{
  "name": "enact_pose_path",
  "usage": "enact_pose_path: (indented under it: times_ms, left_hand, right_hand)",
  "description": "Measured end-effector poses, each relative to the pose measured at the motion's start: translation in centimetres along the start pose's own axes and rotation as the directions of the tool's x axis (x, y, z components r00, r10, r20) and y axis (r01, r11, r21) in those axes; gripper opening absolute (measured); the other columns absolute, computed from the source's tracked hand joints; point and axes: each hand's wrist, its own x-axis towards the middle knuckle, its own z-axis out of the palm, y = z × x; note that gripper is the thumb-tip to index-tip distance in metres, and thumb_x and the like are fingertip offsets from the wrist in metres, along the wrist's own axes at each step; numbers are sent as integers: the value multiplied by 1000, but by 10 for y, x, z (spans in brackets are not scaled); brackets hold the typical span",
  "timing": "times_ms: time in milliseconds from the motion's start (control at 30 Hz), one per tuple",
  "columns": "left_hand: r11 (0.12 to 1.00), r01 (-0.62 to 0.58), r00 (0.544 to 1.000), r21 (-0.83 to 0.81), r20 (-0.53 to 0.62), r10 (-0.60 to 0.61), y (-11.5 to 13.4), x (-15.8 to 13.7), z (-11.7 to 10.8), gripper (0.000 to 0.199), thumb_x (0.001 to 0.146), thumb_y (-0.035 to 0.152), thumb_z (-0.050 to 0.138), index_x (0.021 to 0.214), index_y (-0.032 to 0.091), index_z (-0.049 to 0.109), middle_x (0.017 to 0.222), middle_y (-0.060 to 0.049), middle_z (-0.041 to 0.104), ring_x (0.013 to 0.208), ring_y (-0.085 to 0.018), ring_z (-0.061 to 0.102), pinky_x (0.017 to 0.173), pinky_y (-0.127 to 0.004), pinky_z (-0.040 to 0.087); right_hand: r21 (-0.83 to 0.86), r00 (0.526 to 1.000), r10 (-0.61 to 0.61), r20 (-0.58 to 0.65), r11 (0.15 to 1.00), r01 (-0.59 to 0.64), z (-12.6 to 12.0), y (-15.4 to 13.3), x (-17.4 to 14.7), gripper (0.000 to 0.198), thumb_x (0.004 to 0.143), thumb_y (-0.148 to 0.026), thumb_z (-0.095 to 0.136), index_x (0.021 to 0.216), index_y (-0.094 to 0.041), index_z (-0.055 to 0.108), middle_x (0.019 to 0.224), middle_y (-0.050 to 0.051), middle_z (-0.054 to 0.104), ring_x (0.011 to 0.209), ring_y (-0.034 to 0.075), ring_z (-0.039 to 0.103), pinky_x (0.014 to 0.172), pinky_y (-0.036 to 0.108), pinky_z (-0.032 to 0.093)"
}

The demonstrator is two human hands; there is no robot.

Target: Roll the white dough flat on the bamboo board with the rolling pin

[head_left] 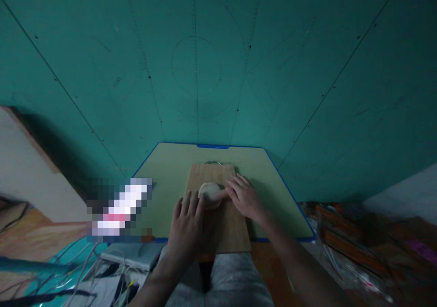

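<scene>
A pale, flat, round piece of dough [209, 192] lies on a wooden cutting board [225, 234]. My left hand [188, 213] is at the dough's lower left side, fingers stretched forward, with the fingertips nearest it touching or just over its edge. From the right, my right hand [245, 195] rests over the board's right edge. Its thumb reaches across to the dough's right side, while the other fingers are extended. Part of the dough's near edge is in shadow, and neither hand lifts it.
Under the board is a pale yellow-green tabletop [280, 207] with a blue rim, set against a green wall [218, 61]. A blurred bright rectangular item [124, 207] sits at the table's left. Cables and boxes [112, 270] crowd the lower left; clutter [358, 248] lies at right.
</scene>
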Motion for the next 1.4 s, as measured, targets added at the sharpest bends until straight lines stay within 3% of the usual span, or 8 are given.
enact_pose_path:
  times_ms: [167,367,500,633,833,1100,1267,1400]
  left_hand:
    - [995,-83,997,-52,-8,83,-14,-6,1,53,93,33,48,140,9,46,142,-20,55,134,-36,49,108,-53,40]
    - [985,-4,998,-170,63,14,-27,2,7,54,99,43,40,142,12,45,142,-17,56,136,-32,48,112,-53,39]
    - [971,-19,993,-240,110,47,-36,20,13,51,100,43,38,141,15,49,143,-15,57,140,-30,43,115,-54,36]
    - [961,-59,983,-272,154,104,-44,46,20,46,101,39,35,134,15,57,141,-14,58,137,-29,46,114,-54,35]
    - [929,-148,970,-339,132,203,-47,88,37,46,102,37,31,127,14,62,135,-13,62,135,-29,48,113,-52,37]
    - [909,-171,939,-381,217,267,-27,133,44,41,101,42,37,114,20,69,128,-9,67,130,-27,52,108,-46,42]
    - [891,-191,908,-412,270,320,-15,152,45,44,101,45,36,107,19,71,120,-9,70,121,-27,57,101,-44,46]
    - [888,-198,902,-415,277,330,-12,168,53,47,101,47,33,104,19,72,112,-9,72,112,-25,61,94,-40,49]
  right_hand:
    - [-16,999,33,5,999,-33,-10,-13,-33,44,100,-33,44,136,-11,57,139,16,58,129,31,51,108,48,45]
    - [22,999,43,22,999,-44,-22,-38,-72,48,96,-26,48,142,-12,50,144,16,54,133,29,50,109,48,45]
    - [54,998,9,59,998,-12,-22,-51,-83,57,93,-24,52,147,-9,42,147,18,51,135,31,49,108,49,47]
    - [63,998,-26,55,998,23,-18,-59,-80,57,94,-26,50,148,-11,41,150,19,47,135,32,48,108,51,46]
    - [23,999,38,-4,999,-38,-13,-58,-65,49,98,-31,45,143,-12,48,149,20,48,137,33,46,111,53,42]
    - [29,991,121,-49,992,-119,-1,-40,-63,46,101,-32,38,143,-16,50,147,17,51,139,32,43,115,55,36]
    - [84,976,178,-127,982,-169,8,-29,-65,47,101,-30,36,147,-24,45,142,13,56,135,31,48,110,58,41]
    - [80,971,215,-108,975,-207,5,-27,-58,45,101,-32,33,141,-20,52,140,15,56,132,30,50,109,55,43]
